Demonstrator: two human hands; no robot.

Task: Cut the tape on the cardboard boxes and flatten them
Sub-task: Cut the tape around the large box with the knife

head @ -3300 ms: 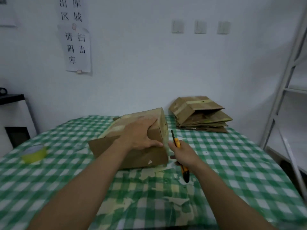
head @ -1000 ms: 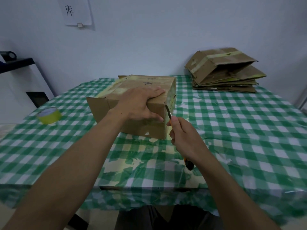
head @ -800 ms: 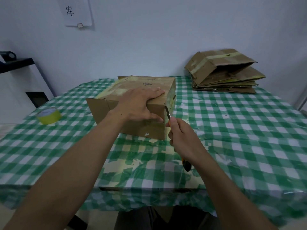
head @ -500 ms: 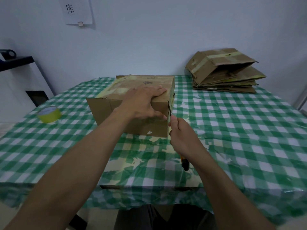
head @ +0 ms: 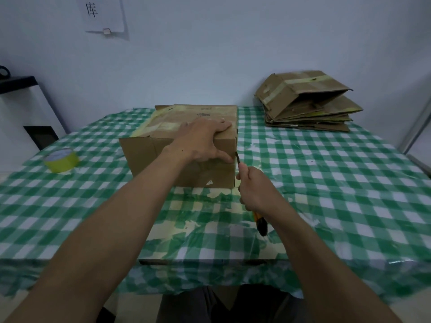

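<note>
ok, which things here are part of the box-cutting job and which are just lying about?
Job: box, braced by left hand; knife in right hand, blade at box's right corner; flattened boxes, back right.
Lying about: tape roll, left; wall sign; cabinet, far left.

A white paper sheet [head: 103, 14] on the wall [head: 233, 54] at eleven o'clock shows the character 库. Small print atop the cardboard box [head: 198, 113] is unreadable.

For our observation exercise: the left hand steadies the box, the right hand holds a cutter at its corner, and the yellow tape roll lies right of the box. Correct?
No: the head view shows the yellow tape roll lying left of the box. The left hand steadies it; the right hand holds the cutter at its corner.
</note>
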